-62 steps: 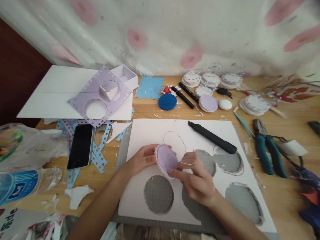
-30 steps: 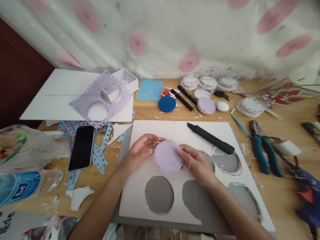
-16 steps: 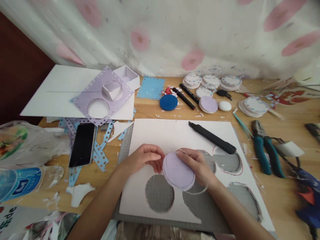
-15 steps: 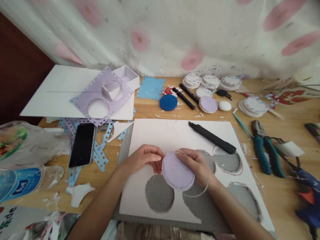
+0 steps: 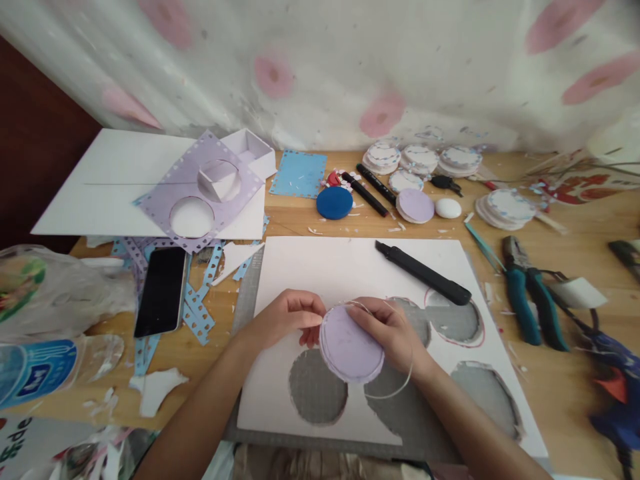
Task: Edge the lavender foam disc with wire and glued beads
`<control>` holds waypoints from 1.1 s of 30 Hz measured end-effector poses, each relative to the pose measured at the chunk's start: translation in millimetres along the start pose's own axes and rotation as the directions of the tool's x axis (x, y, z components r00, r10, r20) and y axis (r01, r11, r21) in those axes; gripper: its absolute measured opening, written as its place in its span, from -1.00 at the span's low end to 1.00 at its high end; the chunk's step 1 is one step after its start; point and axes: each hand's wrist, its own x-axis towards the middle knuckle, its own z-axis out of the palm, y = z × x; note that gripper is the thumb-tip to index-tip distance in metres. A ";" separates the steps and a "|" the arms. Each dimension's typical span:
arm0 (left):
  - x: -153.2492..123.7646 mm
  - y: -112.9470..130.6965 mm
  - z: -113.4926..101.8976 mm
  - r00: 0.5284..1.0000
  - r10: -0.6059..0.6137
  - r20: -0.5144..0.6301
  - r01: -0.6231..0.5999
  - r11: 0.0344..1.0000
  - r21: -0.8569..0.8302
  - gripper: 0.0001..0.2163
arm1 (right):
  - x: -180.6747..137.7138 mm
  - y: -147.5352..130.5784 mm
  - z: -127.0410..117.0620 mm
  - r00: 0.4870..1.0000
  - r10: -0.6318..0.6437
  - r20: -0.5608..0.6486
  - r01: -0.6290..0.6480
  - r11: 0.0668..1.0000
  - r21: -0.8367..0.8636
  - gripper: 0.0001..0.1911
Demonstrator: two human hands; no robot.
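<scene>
My right hand (image 5: 387,327) grips a round lilac disc (image 5: 353,343) with layered edges, thumb on its face and fingers behind. A thin pale cord (image 5: 407,373) loops from the top of the disc, past my right hand and down beneath it. My left hand (image 5: 303,317) is closed in a pinch at the disc's left edge; what its fingertips hold, if anything, is too small to make out. Below both hands lies a white board (image 5: 310,267) with round holes cut in it, on a grey cutting mat (image 5: 245,300). A black utility knife (image 5: 425,273) rests on the board.
Pliers (image 5: 525,287) and tweezers (image 5: 483,243) lie to the right, near a blue glue gun (image 5: 615,380). Stacked white discs (image 5: 420,160), markers (image 5: 367,193) and a blue disc (image 5: 334,203) sit behind. Leftward are a phone (image 5: 161,291), paper scraps and a bottle (image 5: 55,367).
The view has shifted slightly. Both hands stay close to the lilac disc, which has moved a little left, and the right hand keeps its hold.
</scene>
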 end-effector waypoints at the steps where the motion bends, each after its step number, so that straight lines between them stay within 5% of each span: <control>1: 0.1 -0.3 -0.1 1.000 0.003 -0.002 -0.003 1.000 0.006 -0.87 | 0.0 0.3 0.2 1.000 -0.005 0.001 0.005 1.000 -0.010 -0.56; 15: -0.7 3.7 5.8 0.995 0.004 -0.099 0.009 0.992 0.129 -0.95 | -1.8 -4.5 1.1 0.996 -0.084 -0.021 0.081 0.987 -0.142 -0.61; 27: -0.5 -4.6 -7.5 0.996 0.044 0.083 -0.035 0.994 -0.101 -0.75 | -3.0 -4.7 -1.9 0.998 -0.053 -0.041 0.052 0.998 -0.030 -0.64; 29: 0.5 -5.6 -8.7 0.996 0.080 0.037 -0.075 0.990 -0.121 -0.74 | -3.0 -3.1 -3.9 0.997 -0.048 -0.059 0.049 0.999 0.018 -0.64; 33: 3.7 -3.6 -5.4 0.952 0.185 -0.244 -0.214 0.971 -0.101 -0.92 | -3.6 -0.4 -6.0 0.992 -0.080 -0.101 0.086 0.995 0.059 -0.67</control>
